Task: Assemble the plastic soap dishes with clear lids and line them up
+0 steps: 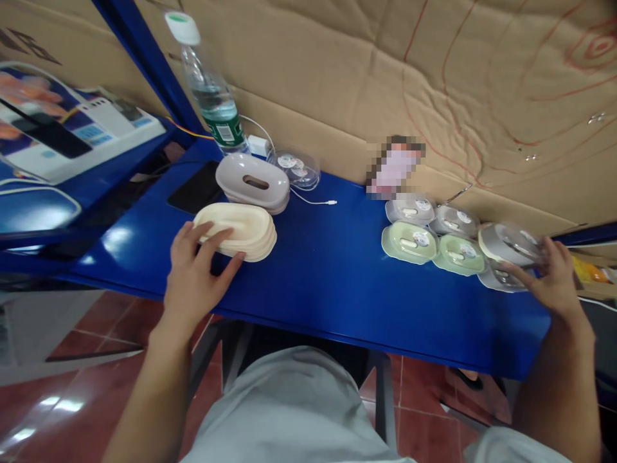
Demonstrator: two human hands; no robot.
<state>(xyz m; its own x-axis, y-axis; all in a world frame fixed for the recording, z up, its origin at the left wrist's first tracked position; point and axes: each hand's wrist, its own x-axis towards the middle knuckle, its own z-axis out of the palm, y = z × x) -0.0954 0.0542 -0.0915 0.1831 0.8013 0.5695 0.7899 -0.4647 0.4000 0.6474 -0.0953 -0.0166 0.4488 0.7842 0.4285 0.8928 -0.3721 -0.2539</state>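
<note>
Blue table (328,270) runs left to right in front of me, cardboard wall (366,71) behind it. My left hand (193,273) lies on the near edge of the cream stack of oval lids (241,230), fingers spread over the rim, thumb at the front, loosely draped and not pinched. The stack sits at the table's left, long axis roughly left-right, tilted slightly away toward the right. A grey oval stack (253,183) sits just behind it, a water bottle (209,90) beyond that. My right hand (554,280) touches a clear-lidded container (511,247) at the far right, fingers apart around its near side. Green containers (434,247) lie just beside it. Risk: the cream stack is near the front edge, so a drag could slide or fan the lids.
</note>
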